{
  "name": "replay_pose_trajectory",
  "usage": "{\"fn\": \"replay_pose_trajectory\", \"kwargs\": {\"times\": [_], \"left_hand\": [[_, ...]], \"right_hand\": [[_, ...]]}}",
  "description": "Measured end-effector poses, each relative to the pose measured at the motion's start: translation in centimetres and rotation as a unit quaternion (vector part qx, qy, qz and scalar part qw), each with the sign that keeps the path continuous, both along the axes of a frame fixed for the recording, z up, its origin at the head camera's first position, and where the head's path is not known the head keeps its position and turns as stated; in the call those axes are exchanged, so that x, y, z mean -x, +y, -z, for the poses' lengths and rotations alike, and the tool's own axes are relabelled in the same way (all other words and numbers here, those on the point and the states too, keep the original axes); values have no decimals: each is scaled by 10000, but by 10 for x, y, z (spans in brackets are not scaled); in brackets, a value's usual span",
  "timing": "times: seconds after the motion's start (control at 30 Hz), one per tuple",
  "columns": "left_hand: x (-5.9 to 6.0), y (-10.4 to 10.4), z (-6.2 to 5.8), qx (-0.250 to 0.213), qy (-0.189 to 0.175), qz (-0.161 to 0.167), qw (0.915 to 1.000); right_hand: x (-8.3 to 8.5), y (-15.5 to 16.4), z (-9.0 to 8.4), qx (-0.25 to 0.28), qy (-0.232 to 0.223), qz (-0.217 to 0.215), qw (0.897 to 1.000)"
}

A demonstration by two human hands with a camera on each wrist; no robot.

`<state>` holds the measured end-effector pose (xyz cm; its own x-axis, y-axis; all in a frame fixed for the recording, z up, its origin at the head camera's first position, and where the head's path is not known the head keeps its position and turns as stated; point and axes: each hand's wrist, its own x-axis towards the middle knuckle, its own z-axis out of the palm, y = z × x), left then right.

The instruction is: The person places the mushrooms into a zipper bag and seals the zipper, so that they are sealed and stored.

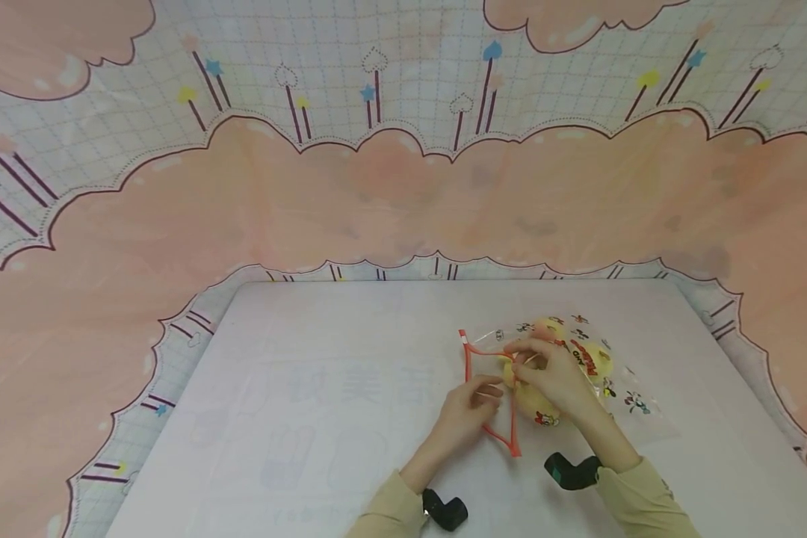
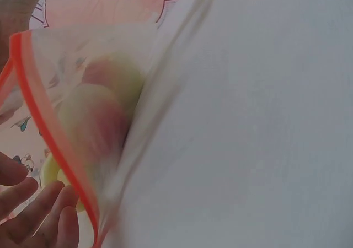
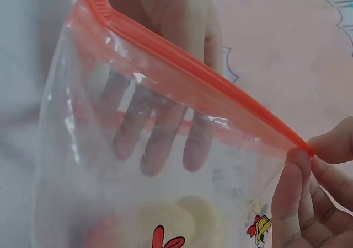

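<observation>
A clear zip bag [image 1: 635, 403] with an orange zip edge and cartoon prints lies with its mouth toward the left in the head view. Round yellow-and-red fruits [image 2: 94, 118] show through its plastic. My right hand [image 1: 554, 373] pinches the orange edge [image 3: 220, 85] between thumb and fingers, holding that side of the mouth up. At the gaping mouth, my left hand [image 1: 471, 407] reaches in with loosely extended fingers [image 3: 151, 154], visible through the film in the right wrist view. Nothing shows in its grasp.
The bag rests on a white table [image 1: 296, 418] toward its right side. Behind stands a pink and white patterned cloth [image 1: 403, 202]. Black wrist cameras are on both wrists, the left one [image 1: 447, 512] low over the table.
</observation>
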<state>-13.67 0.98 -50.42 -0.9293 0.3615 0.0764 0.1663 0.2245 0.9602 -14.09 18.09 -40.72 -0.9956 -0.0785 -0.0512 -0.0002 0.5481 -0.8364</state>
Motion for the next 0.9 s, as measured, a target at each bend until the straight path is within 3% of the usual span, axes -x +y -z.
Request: {"fn": "replay_pose_trajectory", "kwargs": {"times": [0.4, 0.5, 0.6, 0.73, 0.8, 0.9], "left_hand": [[15, -21, -6, -305, -200, -762, 9964], [18, -25, -8, -460, -114, -972, 9941], [18, -27, -18, -522, 19, -1292, 9902], [23, -28, -16, -596, 103, -1723, 9832], [30, -29, -7, -623, 88, -1867, 9804], [33, -30, -6, -572, 90, -1964, 9788]], "right_hand": [[0, -2, 6, 246, 102, -37, 9996], [-1, -3, 7, 339, 58, -64, 9994], [-1, -4, 9, 295, -27, -92, 9995], [-2, -5, 13, 166, -105, -148, 9997], [-3, -6, 13, 119, -140, -152, 9997], [-4, -8, 14, 53, -168, -101, 9998]]}}
